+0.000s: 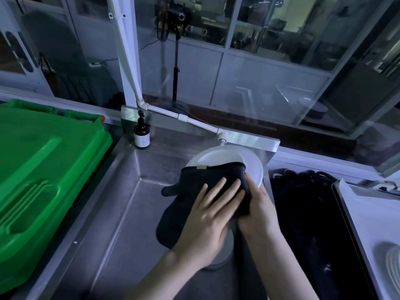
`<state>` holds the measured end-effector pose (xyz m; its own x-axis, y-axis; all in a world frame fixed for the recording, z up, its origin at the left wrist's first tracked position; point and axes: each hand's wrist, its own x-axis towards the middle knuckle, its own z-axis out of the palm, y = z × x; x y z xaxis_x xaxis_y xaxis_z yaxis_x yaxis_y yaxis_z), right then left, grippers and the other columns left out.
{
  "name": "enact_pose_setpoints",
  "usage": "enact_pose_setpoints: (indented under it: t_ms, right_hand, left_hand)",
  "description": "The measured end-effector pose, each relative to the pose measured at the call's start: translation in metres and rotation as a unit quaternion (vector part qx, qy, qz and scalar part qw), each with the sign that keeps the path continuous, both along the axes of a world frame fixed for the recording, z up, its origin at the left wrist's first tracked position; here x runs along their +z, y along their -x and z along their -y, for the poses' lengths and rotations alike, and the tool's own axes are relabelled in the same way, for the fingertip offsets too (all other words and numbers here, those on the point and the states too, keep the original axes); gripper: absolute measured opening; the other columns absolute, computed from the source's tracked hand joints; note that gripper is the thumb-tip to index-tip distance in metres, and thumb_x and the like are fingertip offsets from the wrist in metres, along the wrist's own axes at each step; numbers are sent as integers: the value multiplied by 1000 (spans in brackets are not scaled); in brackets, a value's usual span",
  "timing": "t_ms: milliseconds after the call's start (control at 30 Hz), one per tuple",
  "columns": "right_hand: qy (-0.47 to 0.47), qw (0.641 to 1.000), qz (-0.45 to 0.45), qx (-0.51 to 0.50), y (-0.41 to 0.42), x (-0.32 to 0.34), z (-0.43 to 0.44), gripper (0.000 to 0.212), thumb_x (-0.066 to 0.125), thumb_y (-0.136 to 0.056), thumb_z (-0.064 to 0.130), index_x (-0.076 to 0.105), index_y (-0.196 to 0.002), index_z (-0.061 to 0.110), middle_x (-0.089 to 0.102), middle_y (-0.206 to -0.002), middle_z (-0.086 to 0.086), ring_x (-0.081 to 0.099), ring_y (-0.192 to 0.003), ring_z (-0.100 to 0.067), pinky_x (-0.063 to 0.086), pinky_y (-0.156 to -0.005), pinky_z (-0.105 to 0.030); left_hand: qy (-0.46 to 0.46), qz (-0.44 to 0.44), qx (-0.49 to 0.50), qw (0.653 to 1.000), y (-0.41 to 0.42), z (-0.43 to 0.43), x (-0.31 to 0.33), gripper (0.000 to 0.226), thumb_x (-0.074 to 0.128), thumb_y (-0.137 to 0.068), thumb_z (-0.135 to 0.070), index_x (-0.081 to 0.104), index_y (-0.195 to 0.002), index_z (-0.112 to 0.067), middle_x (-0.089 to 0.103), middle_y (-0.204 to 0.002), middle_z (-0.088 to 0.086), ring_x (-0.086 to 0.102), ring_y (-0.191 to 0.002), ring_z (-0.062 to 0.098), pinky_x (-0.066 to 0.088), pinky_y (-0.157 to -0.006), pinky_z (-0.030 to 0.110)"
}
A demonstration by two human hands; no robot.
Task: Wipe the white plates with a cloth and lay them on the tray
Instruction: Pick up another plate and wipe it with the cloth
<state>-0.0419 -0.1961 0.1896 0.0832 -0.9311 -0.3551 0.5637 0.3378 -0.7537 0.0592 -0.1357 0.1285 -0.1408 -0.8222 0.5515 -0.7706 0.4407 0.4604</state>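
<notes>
Glass partitions stand dim behind the steel sink (121, 213), over whose basin the work is held. To the far left of the grip lies a green bin lid (43, 169); to the right of it, past a dark heap I cannot make out, is the lined tray (368, 217) with one plate (389, 260) already laid at its near end.

The white plate (227, 158) is tilted above the basin, mostly covered by the dark cloth (194, 191). The right hand (259, 211) grips the plate's right rim, thumb on top at the cloth's edge; its fingers are hidden behind. The left hand (207, 217) lies flat, fingers straight, pressing the cloth onto the plate's face. Directly beneath both hands another plate (220, 256) rests in the sink.

Wiping looks under way. To do it well, I would keep the rim hold firm and turn the plate against it, sweep the flat palm from centre out to the uncovered far rim, then do the underside. A corner of cloth hangs loose to the left and should be gathered.
</notes>
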Motion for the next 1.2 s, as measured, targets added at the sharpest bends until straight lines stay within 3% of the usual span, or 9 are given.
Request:
enact_pose_setpoints:
  t_ms: [67, 167, 267, 400, 567, 767, 833, 1000, 1200]
  right_hand:
    - [-14, 1000, 8, -2, 0, -5, -1, 34, 52, -100, 13, 60, -131, 0, 66, -123, -26, 65, -114, -37, 52, -101, -47]
    - [5, 1000, 25, -3, 7, -8, 2, 34, 51, -98, 9, 62, -130, 4, 70, -119, -21, 70, -105, -30, 61, -80, -41]
    - [37, 999, 6, 12, 16, -6, 1, 23, 57, -95, 11, 74, -110, 16, 75, -106, -14, 74, -87, -23, 59, -58, -34]
    - [78, 993, -52, 70, 21, -2, -3, 28, 68, -81, 18, 75, -108, 13, 75, -104, -14, 73, -88, -22, 60, -64, -32]
    - [123, 966, -128, 189, 19, -3, -8, 24, 72, -83, 17, 76, -107, 15, 75, -101, -17, 71, -86, -27, 57, -69, -34]
    - [129, 949, -186, 220, 24, -7, -9, 25, 74, -76, 17, 71, -92, -1, 64, -93, -33, 58, -91, -37, 39, -77, -49]
    - [147, 944, -190, 225, 27, -7, -9, 22, 73, -78, 15, 74, -97, 2, 69, -99, -33, 65, -92, -36, 49, -77, -45]
    - [134, 942, -146, 272, 31, -1, -11, 34, 73, -82, 15, 72, -116, 8, 72, -110, -23, 70, -95, -31, 57, -77, -36]
    - [100, 973, -90, 190, 31, 5, -6, 30, 67, -84, 8, 74, -112, 6, 71, -110, -25, 70, -95, -32, 59, -80, -37]
  left_hand:
    - [-8, -11, -9, 1000, -3, 1, 1, 57, 52, -96, -13, 37, -151, -19, 21, -163, -10, 16, -151, 16, 11, -123, 42]
    - [-46, -89, 4, 995, -15, 2, -4, 48, 38, -103, -24, 37, -150, -20, 25, -162, -10, 18, -151, 13, 10, -123, 39]
    - [-116, -247, 45, 961, -37, 12, -9, 47, 43, -100, -18, 32, -145, -27, 29, -156, -11, 19, -150, 14, 16, -123, 48]
    - [-187, -304, 5, 934, -54, 32, 1, 59, 47, -101, -1, 23, -144, -33, 20, -153, -22, 7, -151, 9, 8, -125, 44]
    - [-152, -210, -38, 965, -54, 55, 40, 57, 45, -102, -2, 21, -149, -25, 14, -156, -18, 5, -152, 14, 2, -122, 28]
    - [-90, 32, -155, 983, -45, 35, 51, 50, 42, -103, -15, 35, -152, -25, 19, -162, -18, -2, -152, 7, -4, -123, 39]
    - [-82, 23, -165, 983, -48, 30, 48, 50, 42, -103, -14, 35, -152, -23, 20, -162, -17, 0, -152, 8, -2, -123, 39]
    - [-160, -165, -81, 970, -62, 40, 42, 52, 42, -102, -5, 28, -151, -19, 20, -160, -11, 8, -152, 11, 5, -124, 37]
    - [-91, -52, -84, 991, -49, 22, 20, 53, 37, -102, -21, 25, -154, -25, 18, -162, -16, 8, -152, 10, 3, -124, 34]
